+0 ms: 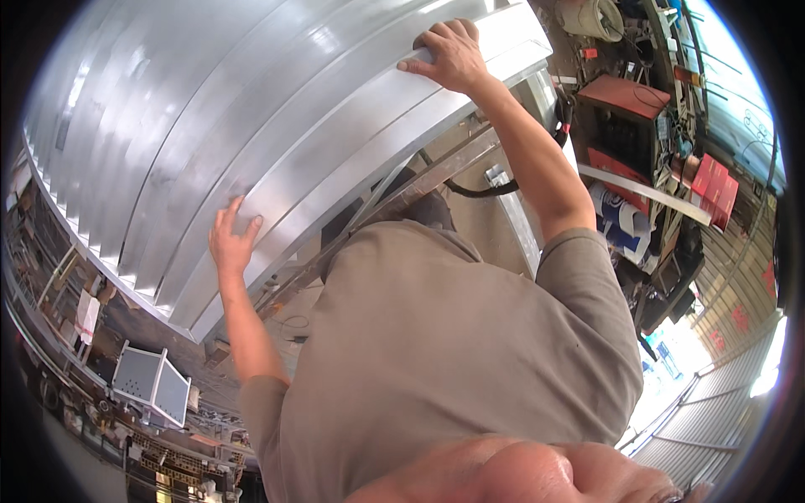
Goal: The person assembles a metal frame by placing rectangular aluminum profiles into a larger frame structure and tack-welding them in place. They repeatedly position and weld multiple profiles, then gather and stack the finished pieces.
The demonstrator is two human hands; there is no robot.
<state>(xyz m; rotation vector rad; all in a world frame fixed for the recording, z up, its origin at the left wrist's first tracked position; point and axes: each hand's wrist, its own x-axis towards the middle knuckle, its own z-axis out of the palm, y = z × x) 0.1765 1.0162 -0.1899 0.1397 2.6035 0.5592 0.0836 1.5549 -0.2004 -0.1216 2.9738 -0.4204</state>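
Observation:
A large stack of long, shiny ridged metal panels [201, 109] fills the upper left in front of me. My left hand [231, 239] rests on the nearer ridges close to the left end, fingers stretched out and thumb apart. Farther right and away, my right hand [453, 54] has its fingers bent over a raised metal edge near the right end, with the thumb laid out along it. Both palms touch metal, and the right fingertips are partly hidden behind the edge. A rusty-looking frame bar [436, 172] runs beneath the panels, close to my body.
A black hose [482, 189] bends below the panels near my right arm. At right are a red metal cabinet [625, 96], red boxes [714, 189] and a bucket [589, 18]. A grey perforated metal box [151, 381] stands lower left, near cluttered shelving.

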